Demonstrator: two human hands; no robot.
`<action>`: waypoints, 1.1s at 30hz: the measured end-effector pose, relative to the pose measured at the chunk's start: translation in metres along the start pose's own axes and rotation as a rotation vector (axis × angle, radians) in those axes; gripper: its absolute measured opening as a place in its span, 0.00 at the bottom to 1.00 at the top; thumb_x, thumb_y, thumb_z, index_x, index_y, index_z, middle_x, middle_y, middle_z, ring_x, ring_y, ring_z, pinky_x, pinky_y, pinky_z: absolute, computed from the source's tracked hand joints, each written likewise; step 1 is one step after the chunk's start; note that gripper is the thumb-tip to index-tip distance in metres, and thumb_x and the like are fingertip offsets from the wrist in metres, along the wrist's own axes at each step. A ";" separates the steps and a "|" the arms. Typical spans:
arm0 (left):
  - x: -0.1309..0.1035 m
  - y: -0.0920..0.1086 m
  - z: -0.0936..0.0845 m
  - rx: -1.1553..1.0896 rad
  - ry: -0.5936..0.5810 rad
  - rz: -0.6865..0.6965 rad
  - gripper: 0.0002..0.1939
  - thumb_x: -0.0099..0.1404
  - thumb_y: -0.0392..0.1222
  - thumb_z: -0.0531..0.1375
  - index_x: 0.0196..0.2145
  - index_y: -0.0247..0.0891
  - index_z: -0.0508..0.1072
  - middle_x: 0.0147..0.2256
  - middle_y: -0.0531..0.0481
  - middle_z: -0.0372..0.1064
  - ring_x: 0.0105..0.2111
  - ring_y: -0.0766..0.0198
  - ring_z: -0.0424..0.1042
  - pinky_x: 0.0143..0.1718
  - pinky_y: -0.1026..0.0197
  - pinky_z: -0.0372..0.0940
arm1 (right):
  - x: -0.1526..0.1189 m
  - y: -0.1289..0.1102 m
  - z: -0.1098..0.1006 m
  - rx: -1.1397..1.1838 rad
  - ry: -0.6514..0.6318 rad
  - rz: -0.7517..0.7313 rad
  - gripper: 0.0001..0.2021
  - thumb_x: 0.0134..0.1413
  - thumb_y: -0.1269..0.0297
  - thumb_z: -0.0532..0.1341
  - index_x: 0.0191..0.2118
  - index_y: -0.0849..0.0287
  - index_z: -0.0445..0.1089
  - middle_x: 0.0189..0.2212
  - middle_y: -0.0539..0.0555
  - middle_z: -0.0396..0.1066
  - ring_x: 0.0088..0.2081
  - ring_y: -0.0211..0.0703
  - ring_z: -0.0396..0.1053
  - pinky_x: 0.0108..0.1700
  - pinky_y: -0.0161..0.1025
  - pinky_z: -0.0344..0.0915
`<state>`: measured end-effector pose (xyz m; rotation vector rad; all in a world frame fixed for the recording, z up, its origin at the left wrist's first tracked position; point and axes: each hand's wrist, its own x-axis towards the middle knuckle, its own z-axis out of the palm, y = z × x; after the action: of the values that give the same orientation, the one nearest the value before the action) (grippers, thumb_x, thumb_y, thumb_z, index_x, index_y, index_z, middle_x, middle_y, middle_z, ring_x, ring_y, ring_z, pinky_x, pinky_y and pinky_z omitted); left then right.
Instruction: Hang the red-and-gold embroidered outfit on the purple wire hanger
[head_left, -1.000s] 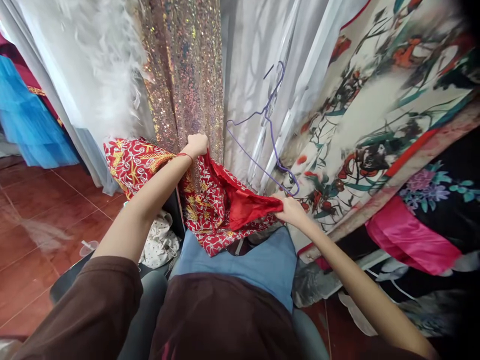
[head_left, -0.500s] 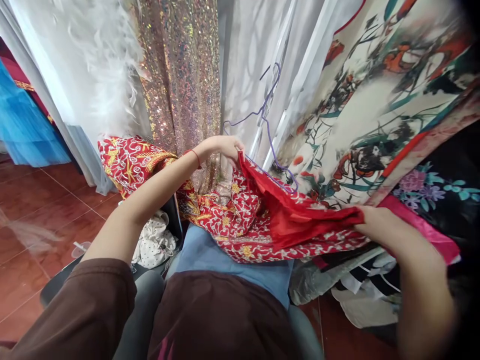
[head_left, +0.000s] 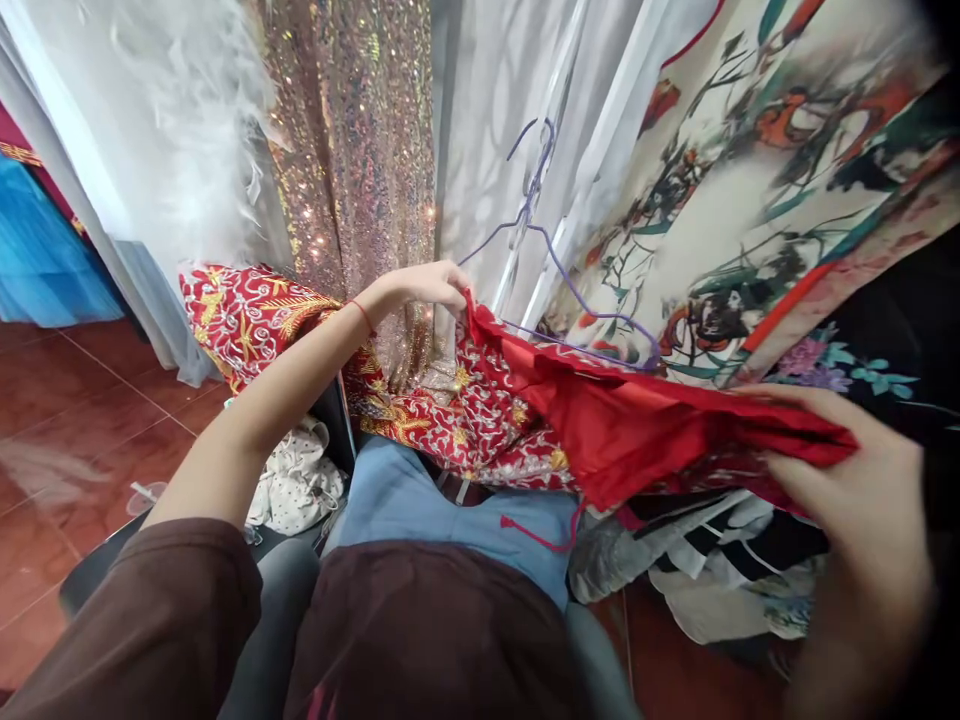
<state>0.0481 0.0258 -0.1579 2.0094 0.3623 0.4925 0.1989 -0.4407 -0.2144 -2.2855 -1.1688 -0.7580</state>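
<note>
Your right hand [head_left: 862,480] has swung out wide since a second ago, pulling the red garment [head_left: 637,430] taut across your lap; its plain satin lining now lies spread open. Your left hand [head_left: 435,283] has risen and pinches the other edge beside the purple wire hanger [head_left: 577,300]. Both hands grip cloth. The embroidered face looks stiff, with raised gold and white stitching.
</note>
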 end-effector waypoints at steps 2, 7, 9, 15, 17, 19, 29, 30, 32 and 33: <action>-0.003 -0.012 -0.004 0.062 -0.101 -0.014 0.08 0.45 0.31 0.66 0.26 0.37 0.81 0.24 0.48 0.75 0.33 0.57 0.77 0.38 0.60 0.68 | 0.003 -0.012 0.007 0.209 -0.094 0.004 0.30 0.42 0.72 0.58 0.54 0.47 0.69 0.47 0.60 0.77 0.49 0.53 0.76 0.51 0.45 0.70; -0.001 -0.045 0.004 0.312 -0.141 0.096 0.08 0.42 0.43 0.72 0.21 0.38 0.80 0.22 0.50 0.74 0.26 0.64 0.69 0.32 0.63 0.62 | 0.016 -0.034 0.032 0.319 -0.252 -0.220 0.34 0.55 0.71 0.59 0.67 0.46 0.56 0.53 0.62 0.72 0.55 0.53 0.73 0.55 0.44 0.69; 0.005 -0.054 0.005 0.369 -0.078 0.091 0.08 0.43 0.42 0.71 0.20 0.37 0.79 0.21 0.51 0.73 0.23 0.66 0.66 0.30 0.63 0.60 | 0.016 -0.043 0.041 0.199 -0.295 -0.376 0.39 0.54 0.75 0.57 0.71 0.45 0.51 0.55 0.61 0.70 0.53 0.52 0.74 0.52 0.41 0.71; 0.014 -0.065 -0.012 0.277 -0.013 0.048 0.13 0.35 0.40 0.74 0.19 0.37 0.76 0.15 0.56 0.67 0.18 0.71 0.59 0.24 0.66 0.55 | 0.001 -0.082 0.067 -0.256 -0.261 -0.773 0.38 0.49 0.81 0.53 0.64 0.43 0.65 0.56 0.57 0.68 0.29 0.36 0.72 0.26 0.33 0.65; 0.012 -0.065 -0.016 0.267 0.010 0.034 0.15 0.33 0.39 0.75 0.19 0.38 0.75 0.14 0.57 0.66 0.18 0.71 0.59 0.24 0.66 0.56 | 0.001 -0.092 0.072 -0.283 -0.233 -0.832 0.29 0.52 0.81 0.54 0.58 0.52 0.69 0.53 0.59 0.72 0.31 0.38 0.73 0.26 0.34 0.62; 0.010 -0.066 -0.016 0.296 0.006 0.006 0.15 0.33 0.38 0.75 0.19 0.38 0.74 0.14 0.57 0.66 0.18 0.70 0.60 0.24 0.65 0.57 | 0.005 -0.095 0.074 -0.282 -0.207 -0.833 0.23 0.54 0.81 0.53 0.53 0.58 0.71 0.47 0.59 0.74 0.30 0.38 0.72 0.26 0.34 0.60; 0.025 -0.066 -0.004 0.368 0.138 -0.023 0.09 0.44 0.33 0.71 0.21 0.36 0.74 0.19 0.53 0.62 0.31 0.59 0.66 0.40 0.60 0.59 | 0.016 -0.060 0.084 -0.305 -0.161 -0.652 0.11 0.55 0.76 0.57 0.41 0.58 0.73 0.50 0.61 0.74 0.32 0.42 0.72 0.29 0.38 0.60; 0.027 -0.067 -0.005 0.366 0.189 -0.004 0.10 0.46 0.33 0.71 0.20 0.37 0.72 0.19 0.53 0.60 0.32 0.59 0.65 0.41 0.60 0.59 | 0.017 -0.059 0.086 -0.314 -0.120 -0.662 0.11 0.56 0.76 0.56 0.39 0.58 0.73 0.52 0.63 0.73 0.38 0.46 0.74 0.33 0.39 0.62; 0.031 -0.068 -0.008 0.388 0.281 0.028 0.13 0.50 0.35 0.69 0.18 0.39 0.68 0.20 0.54 0.57 0.33 0.60 0.64 0.42 0.60 0.58 | 0.017 -0.062 0.090 -0.314 -0.036 -0.723 0.11 0.60 0.76 0.55 0.37 0.57 0.74 0.54 0.64 0.73 0.49 0.50 0.72 0.43 0.43 0.65; 0.032 -0.070 -0.009 0.404 0.318 0.041 0.14 0.52 0.36 0.68 0.18 0.39 0.66 0.20 0.54 0.56 0.32 0.60 0.63 0.42 0.60 0.58 | 0.015 -0.067 0.093 -0.295 0.001 -0.788 0.12 0.61 0.77 0.54 0.36 0.56 0.74 0.54 0.62 0.73 0.51 0.50 0.70 0.46 0.45 0.64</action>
<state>0.0686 0.0797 -0.2097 2.3311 0.6594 0.8213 0.1746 -0.3391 -0.2638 -1.9931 -2.1121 -1.2706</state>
